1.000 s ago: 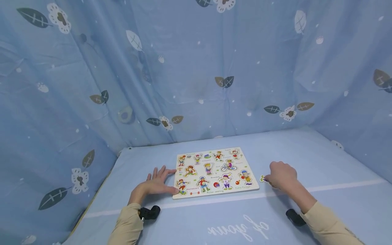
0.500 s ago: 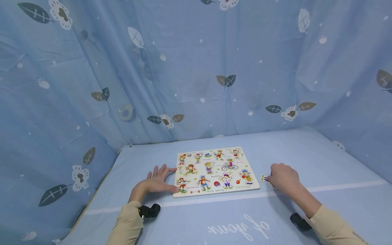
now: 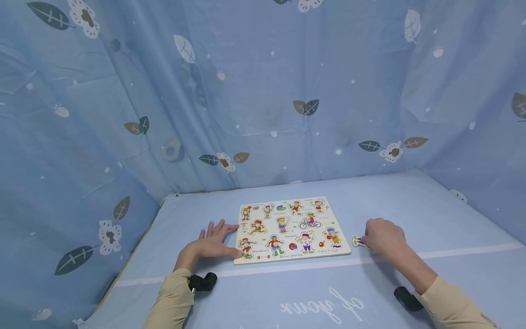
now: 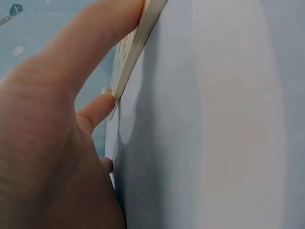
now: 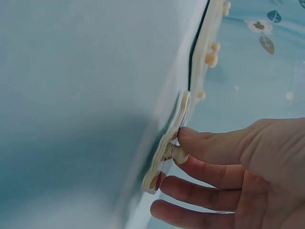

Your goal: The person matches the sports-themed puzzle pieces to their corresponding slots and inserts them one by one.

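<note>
A wooden knob puzzle board point(image 3: 293, 233) printed with cartoon sports figures lies flat on the bed-like blue surface. My left hand point(image 3: 213, 244) rests at its left side, fingers extended. Its thumb touches the lower left corner and its index finger the left edge; the left wrist view also shows the thumb point(image 4: 95, 43) on the board's side. Right of the board, my right hand point(image 3: 384, 238) pinches a loose puzzle piece point(image 3: 356, 241) with purple and green parts. In the right wrist view, thumb and index finger are at the wooden knob point(image 5: 177, 153) of this thin piece, close above the cloth.
The blue cloth point(image 3: 320, 292) carries a white stripe and white lettering in front of the board. A blue patterned curtain point(image 3: 263, 114) hangs behind and along both sides. Black wrist cameras sit below each wrist.
The head view has shifted slightly. A little more of the puzzle piece shows beyond the right fingertips. The left hand and board keep their places relative to each other.
</note>
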The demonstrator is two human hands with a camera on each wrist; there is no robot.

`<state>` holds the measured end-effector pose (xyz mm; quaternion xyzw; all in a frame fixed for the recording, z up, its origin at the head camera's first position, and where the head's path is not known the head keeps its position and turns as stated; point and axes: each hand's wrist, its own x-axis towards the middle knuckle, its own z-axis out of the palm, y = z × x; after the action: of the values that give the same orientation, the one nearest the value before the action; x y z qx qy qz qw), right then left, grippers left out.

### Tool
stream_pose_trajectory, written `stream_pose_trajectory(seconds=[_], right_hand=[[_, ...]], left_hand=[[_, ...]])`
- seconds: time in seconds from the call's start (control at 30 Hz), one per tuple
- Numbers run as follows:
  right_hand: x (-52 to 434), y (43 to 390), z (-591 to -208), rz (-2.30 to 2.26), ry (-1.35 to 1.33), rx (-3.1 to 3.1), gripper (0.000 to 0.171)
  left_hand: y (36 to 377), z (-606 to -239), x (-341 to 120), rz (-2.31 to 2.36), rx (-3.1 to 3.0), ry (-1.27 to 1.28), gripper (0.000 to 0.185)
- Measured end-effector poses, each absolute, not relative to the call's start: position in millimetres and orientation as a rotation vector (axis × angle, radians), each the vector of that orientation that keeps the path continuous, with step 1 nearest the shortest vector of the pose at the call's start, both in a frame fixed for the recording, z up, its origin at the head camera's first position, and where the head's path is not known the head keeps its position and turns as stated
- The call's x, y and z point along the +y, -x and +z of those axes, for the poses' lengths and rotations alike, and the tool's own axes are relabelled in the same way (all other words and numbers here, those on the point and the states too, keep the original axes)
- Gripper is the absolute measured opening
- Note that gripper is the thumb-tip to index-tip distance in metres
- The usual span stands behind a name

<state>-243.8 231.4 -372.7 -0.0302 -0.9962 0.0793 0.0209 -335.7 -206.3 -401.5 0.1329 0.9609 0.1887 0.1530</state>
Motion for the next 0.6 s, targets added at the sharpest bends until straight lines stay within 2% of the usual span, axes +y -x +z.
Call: stream_pose_trajectory(seconds=[0.27,0.6], right_hand=[[223.0,252.7,-360.0,0.307,0.034,-3.085,0.011],[189.1,263.1,-351.5,0.235,-0.133,-3.021,0.013]], left_hand=[[337.0,-400.1,-207.9,0.533,2.752,-0.387,0.098],[336.6,-401.2,-206.0,0.534,2.756,-0.371,0.098]])
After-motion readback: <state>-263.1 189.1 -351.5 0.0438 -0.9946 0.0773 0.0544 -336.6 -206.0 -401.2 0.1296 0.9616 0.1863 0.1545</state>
